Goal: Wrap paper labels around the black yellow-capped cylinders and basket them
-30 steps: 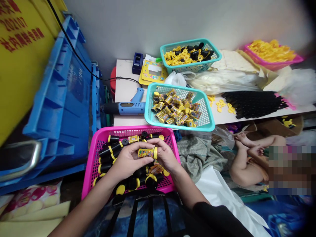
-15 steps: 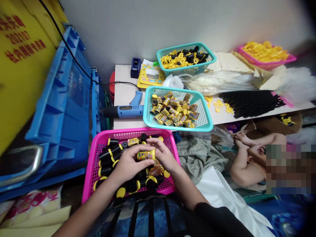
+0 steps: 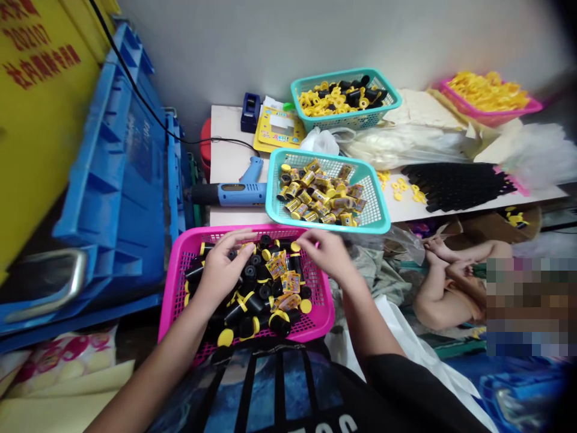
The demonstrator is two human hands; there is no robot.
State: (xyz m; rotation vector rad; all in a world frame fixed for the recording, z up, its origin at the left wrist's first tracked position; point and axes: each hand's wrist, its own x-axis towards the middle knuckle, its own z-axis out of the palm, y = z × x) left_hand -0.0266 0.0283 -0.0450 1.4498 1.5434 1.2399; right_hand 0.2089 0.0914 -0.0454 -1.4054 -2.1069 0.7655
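Observation:
A pink basket (image 3: 175,288) sits before me, holding many small black canisters (image 3: 234,313) with yellow caps and several printed yellow labels (image 3: 291,281). Over its left part is my left hand (image 3: 225,264), thumb and fingers apart, with nothing seen in its grasp. At the right rim, my right hand (image 3: 329,255) is slightly blurred, its fingers stretched out and apart close to a yellow cap (image 3: 295,246). Behind it, a teal basket (image 3: 376,225) holds many labelled yellow canisters (image 3: 320,195); one near its right side looks smeared by motion.
On the white table (image 3: 234,216) lie a blue heat gun (image 3: 243,193), another teal basket (image 3: 351,120) of yellow and black parts, and a bundle of black rods (image 3: 455,186). Blue crates (image 3: 112,150) stand at left. Another person's bare limbs (image 3: 446,282) show at right.
The labelled canister that was between my hands is gone from them. My hands have moved apart, the left one leftward and up, the right one rightward.

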